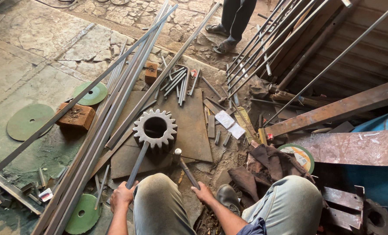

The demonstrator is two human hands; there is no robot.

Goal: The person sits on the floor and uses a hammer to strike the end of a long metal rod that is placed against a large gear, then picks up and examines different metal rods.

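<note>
- While the person crouches with both knees up, the left hand (pixel 122 196) is closed around the near end of a flat metal bar (pixel 137 165), whose far end rests on the gear (pixel 155 129).
- The right hand (pixel 202 193) is wrapped tight around a hammer handle (pixel 187 170); its small head lies just beside the gear.
- The gear, toothed with a round hole, sits on a rusty steel plate (pixel 189 126).
- Long steel strips (pixel 115 104) run diagonally to the left of it, passing a brick (pixel 76 116) and green discs (pixel 29 121).
- Farther off, another person's legs (pixel 233 21) stand on the stone floor.
</note>
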